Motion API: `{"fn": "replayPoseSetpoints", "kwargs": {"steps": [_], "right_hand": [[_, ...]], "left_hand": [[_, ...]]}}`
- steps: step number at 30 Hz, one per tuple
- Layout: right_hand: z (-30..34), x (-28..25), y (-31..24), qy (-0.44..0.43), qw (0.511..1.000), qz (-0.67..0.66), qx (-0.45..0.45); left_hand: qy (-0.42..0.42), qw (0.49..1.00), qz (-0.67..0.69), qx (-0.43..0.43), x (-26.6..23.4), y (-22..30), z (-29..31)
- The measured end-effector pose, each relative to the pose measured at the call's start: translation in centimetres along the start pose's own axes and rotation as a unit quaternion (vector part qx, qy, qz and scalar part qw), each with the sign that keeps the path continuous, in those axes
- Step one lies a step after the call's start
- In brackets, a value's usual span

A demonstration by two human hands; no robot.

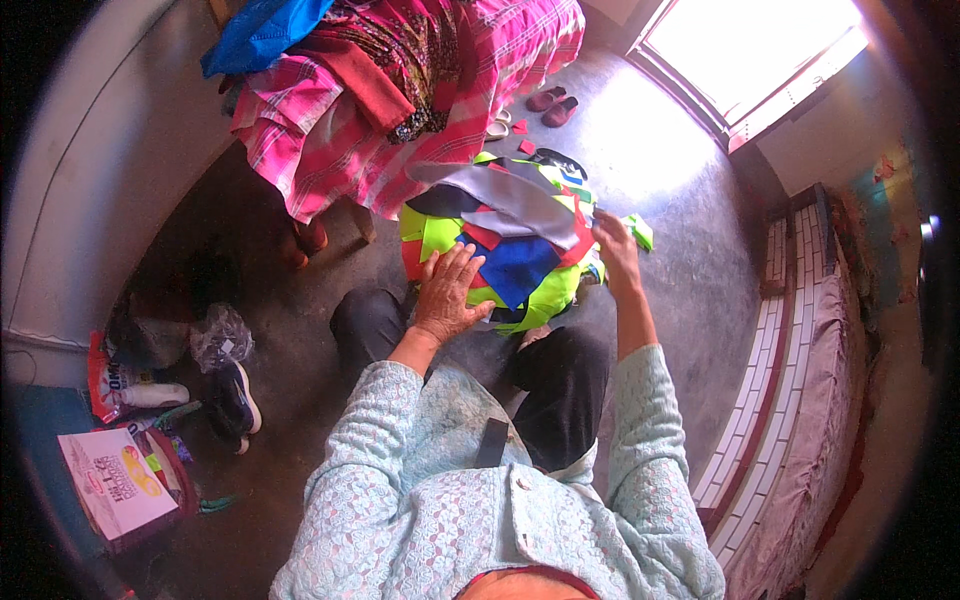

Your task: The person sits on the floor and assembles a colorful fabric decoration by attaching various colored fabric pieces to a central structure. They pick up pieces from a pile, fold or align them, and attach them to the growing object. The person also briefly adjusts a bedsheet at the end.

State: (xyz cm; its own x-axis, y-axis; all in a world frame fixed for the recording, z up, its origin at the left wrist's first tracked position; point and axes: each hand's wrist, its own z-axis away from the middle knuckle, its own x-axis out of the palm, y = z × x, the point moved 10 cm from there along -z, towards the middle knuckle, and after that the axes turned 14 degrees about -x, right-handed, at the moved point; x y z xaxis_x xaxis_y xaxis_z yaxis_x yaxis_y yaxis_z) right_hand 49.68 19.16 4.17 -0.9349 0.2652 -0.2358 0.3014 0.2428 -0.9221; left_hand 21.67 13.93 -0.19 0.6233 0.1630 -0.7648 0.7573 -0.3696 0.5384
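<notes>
A heaped bundle of cloth pieces, mostly bright yellow-green with red and dark bits, lies on the floor in front of my knees. Across its top runs a long grey cloth strip, and a blue cloth piece lies nearer to me. My left hand rests palm down on the near left of the bundle, fingers spread, holding nothing. At the right edge of the bundle, my right hand has its fingers bent together against the cloth. What they pinch is too small to make out.
Pink plaid cloth hangs from raised furniture beyond the bundle. Maroon clogs and red scraps lie on the floor near a bright doorway. To the left are a dark shoe, a white bottle and a printed box.
</notes>
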Motion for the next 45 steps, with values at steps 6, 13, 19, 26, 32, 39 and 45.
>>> {"fn": "replayPoseSetpoints", "kwargs": {"steps": [6,13,19,26,32,39,45], "right_hand": [[10.2,-2.7,-2.3,-0.058,0.967,0.24,-0.054],[20.8,-6.3,1.4,-0.018,0.97,0.235,0.051],[23.1,-8.9,1.3,0.062,0.962,0.259,0.052],[22.6,-8.8,1.5,0.061,0.962,0.262,0.052],[21.8,-8.0,1.1,0.057,0.96,0.274,0.019],[22.8,-8.6,2.5,0.062,0.963,0.259,0.041],[22.3,-8.8,1.7,0.046,0.96,0.275,0.036]], "left_hand": [[-0.009,1.0,-0.009,-0.002,0.2,0.0,0.0],[-0.025,0.999,-0.035,0.014,1.3,-0.2,0.0],[-0.019,0.999,-0.036,0.026,1.3,0.2,0.1],[-0.011,0.989,-0.067,0.134,0.3,5.3,2.0],[-0.04,0.943,-0.243,0.226,5.8,5.5,2.9],[0.023,0.919,-0.281,0.275,6.3,5.4,3.2],[0.032,0.921,-0.252,0.296,5.5,4.2,3.2]]}}
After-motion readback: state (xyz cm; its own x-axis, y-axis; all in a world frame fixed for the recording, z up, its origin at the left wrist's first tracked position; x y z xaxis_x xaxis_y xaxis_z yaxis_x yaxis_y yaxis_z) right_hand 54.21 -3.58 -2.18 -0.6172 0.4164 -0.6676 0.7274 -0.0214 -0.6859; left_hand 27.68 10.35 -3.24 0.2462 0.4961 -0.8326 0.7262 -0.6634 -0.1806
